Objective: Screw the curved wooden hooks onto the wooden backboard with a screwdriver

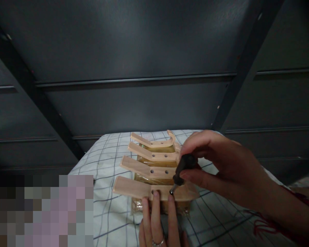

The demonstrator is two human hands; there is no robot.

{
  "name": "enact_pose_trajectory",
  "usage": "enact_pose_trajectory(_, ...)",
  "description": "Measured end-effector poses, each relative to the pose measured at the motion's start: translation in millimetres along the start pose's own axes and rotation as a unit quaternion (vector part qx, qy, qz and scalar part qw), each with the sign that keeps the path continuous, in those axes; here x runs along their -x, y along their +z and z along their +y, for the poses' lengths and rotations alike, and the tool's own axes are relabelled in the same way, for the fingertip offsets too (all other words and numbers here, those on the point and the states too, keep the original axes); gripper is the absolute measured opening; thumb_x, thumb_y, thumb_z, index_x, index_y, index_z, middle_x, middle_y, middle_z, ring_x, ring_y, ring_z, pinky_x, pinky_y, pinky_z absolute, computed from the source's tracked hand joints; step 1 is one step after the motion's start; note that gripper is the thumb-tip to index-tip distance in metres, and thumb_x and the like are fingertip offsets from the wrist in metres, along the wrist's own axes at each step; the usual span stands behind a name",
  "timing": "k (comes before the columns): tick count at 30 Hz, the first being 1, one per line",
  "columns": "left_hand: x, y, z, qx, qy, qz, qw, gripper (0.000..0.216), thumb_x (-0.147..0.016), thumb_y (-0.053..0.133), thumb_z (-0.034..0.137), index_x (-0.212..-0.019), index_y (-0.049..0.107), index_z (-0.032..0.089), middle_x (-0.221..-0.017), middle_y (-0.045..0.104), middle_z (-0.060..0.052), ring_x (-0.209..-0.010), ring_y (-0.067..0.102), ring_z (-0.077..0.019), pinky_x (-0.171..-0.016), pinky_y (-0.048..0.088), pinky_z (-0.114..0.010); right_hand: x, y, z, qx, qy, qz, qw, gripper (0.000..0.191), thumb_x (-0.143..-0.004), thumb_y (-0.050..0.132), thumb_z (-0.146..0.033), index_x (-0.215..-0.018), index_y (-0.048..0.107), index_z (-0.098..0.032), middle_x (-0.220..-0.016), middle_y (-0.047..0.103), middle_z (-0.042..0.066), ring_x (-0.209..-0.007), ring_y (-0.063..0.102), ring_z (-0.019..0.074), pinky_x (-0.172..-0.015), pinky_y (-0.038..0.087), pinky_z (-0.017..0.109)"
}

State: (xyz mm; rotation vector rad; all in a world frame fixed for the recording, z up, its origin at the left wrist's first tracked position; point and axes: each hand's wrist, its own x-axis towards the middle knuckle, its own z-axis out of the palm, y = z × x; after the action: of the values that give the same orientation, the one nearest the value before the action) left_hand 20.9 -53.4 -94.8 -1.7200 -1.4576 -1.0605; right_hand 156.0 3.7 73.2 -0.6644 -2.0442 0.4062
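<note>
Several pale wooden hook-shaped pieces lie side by side, each with two dark holes or screws along its middle. My right hand grips a short screwdriver by its black handle. The shaft slants down to a screw in the nearest wooden piece, and the tip appears to meet it. My left hand, with a ring on one finger, rests its outstretched fingertips on that same piece, one beside the screw and another by the left hole. Its thumb is mostly hidden.
A brownish-gold block or packet in clear plastic lies under the wooden pieces. Everything rests on a white checked cloth over a soft, cushion-like surface. Behind rises a dark panelled wall. Blurred blocks cover the lower left corner.
</note>
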Motion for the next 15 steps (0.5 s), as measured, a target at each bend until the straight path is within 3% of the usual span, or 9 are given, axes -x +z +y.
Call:
enact_pose_trajectory(5,-1.4,-2.5,-1.2,0.008,0.012,-0.005,1.0,0.068,-0.077,0.044,0.021,-0.143,0.028,0.02,-0.116,0.054,-0.017,-0.138,0.024,-0.0319,-0.071,0.048,-0.035,-0.9,-1.8,-0.5,0.012,-0.03,-0.005,0.999,0.01,-0.08,0.066,-0.017,-0.082,0.058,-0.023,-0.073,0.06,-0.003,-0.062,0.057,0.0101,-0.054,0.048,0.022)
enact_pose_trajectory(11,-0.6,-0.9,-0.2,0.003,0.01,-0.001,1.0,0.064,-0.077,0.042,0.019,-0.141,0.032,0.02,-0.117,0.055,-0.016,-0.138,0.024,-0.0321,-0.071,0.047,-0.035,-2.2,-4.6,-0.2,0.029,-0.014,-0.037,0.999,0.016,-0.088,0.056,-0.021,-0.103,0.06,-0.023,-0.087,0.069,0.001,-0.057,0.061,0.011,-0.053,0.051,0.025)
enact_pose_trajectory(15,-1.0,-0.8,0.3,0.004,0.004,0.002,1.0,0.067,-0.077,0.042,0.02,-0.143,0.029,0.021,-0.116,0.056,-0.016,-0.138,0.024,-0.0318,-0.07,0.049,-0.035,-1.9,-3.4,-2.5,0.041,-0.008,-0.036,0.999,0.011,-0.086,0.058,-0.021,-0.097,0.059,-0.023,-0.08,0.069,-0.001,-0.056,0.061,0.0102,-0.05,0.05,0.021)
